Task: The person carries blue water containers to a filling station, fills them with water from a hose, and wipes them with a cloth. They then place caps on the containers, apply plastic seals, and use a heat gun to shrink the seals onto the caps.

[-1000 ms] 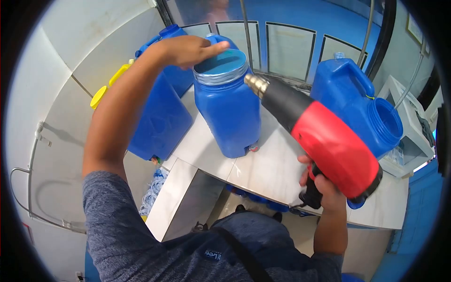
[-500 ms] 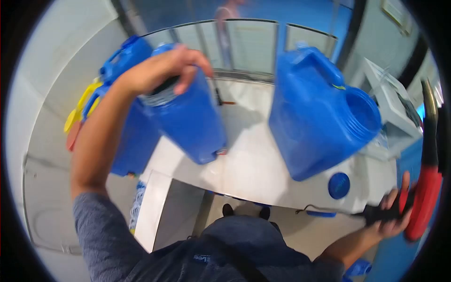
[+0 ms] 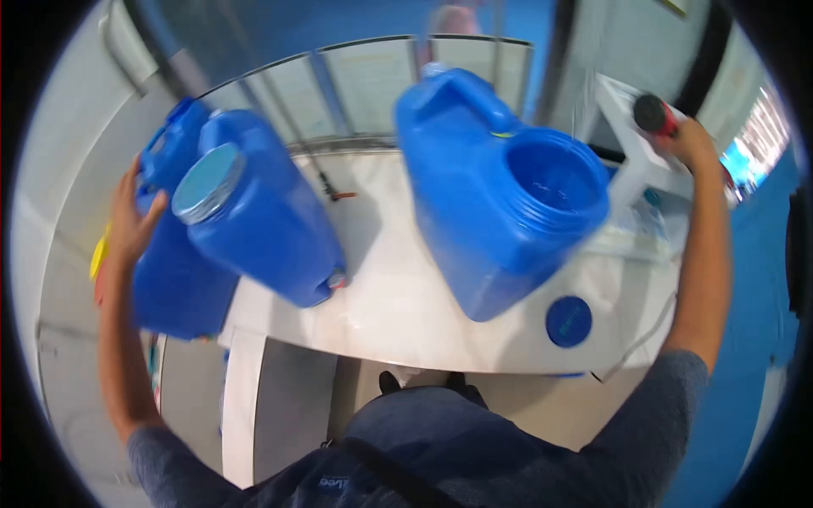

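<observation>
My left hand (image 3: 134,220) has its fingers spread beside the leftmost blue jug (image 3: 182,279), overlapping its side in this view. Close to its right stands a second blue jug (image 3: 271,212), its wide mouth capped by a pale blue lid (image 3: 210,182). At the right, my right hand (image 3: 696,148) is closed around a red-and-black hand tool (image 3: 656,117) with a round black end; what kind of tool, I cannot tell. The tool is over the white rack. A large blue jug (image 3: 457,203) stands uncapped at centre right, liquid glinting inside its wide mouth.
A round blue lid (image 3: 568,322) lies on the white counter (image 3: 381,313) near its front edge. A white rack (image 3: 622,203) stands behind at right. An orange-handled valve (image 3: 340,196) sits by the back rail. A thin cord (image 3: 644,343) trails at the right edge.
My left hand has left the capped jug's top and moved left. My right hand has risen from low right to above the rack, with the red-and-black tool. The view has shifted right.
</observation>
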Demonstrator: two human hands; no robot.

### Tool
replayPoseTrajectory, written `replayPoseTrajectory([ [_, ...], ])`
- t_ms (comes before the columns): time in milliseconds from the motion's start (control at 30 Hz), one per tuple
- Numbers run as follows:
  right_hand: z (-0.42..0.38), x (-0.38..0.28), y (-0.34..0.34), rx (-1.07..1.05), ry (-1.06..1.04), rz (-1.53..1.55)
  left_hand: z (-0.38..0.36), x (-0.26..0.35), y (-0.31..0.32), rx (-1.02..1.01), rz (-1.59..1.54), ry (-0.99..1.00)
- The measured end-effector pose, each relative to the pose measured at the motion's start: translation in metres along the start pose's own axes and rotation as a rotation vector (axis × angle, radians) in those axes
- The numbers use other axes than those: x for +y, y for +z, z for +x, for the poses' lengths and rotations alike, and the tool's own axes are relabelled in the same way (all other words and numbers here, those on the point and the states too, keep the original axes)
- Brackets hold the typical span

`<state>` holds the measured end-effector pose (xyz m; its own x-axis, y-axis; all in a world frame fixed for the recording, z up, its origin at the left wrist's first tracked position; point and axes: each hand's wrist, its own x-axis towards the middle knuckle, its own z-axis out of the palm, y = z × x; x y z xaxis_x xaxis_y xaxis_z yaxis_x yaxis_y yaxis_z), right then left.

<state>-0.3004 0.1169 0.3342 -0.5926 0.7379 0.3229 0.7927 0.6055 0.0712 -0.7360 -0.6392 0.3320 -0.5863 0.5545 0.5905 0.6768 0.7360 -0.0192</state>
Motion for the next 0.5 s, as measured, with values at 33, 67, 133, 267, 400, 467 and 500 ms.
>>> replayPoseTrajectory([
  [33,-0.001,-0.008,-0.002,-0.02,-0.001,-0.026,0.005,0.023,0.002,0.016,-0.41,-0.113],
  [67,0.007,-0.006,0.008,-0.007,-0.047,-0.025,0.009,0.07,-0.002,0.05,-0.523,-0.145],
  [133,0.042,0.028,0.054,0.294,-0.196,-0.112,0.009,0.13,0.013,0.054,-0.435,-0.008],
  [267,-0.057,-0.077,0.039,0.287,-0.551,0.895,0.006,0.117,0.016,0.129,0.156,0.248],
  [400,-0.081,-0.108,0.14,-0.124,-0.476,1.121,-0.015,0.047,0.0,0.109,-0.034,0.086],
  [467,-0.077,-0.134,0.179,-0.216,-0.424,1.203,-0.008,0.087,0.002,0.106,-0.328,0.029],
  [500,-0.075,-0.155,0.193,-0.247,-0.408,1.25,-0.004,0.109,0.005,0.09,-0.598,-0.048],
])
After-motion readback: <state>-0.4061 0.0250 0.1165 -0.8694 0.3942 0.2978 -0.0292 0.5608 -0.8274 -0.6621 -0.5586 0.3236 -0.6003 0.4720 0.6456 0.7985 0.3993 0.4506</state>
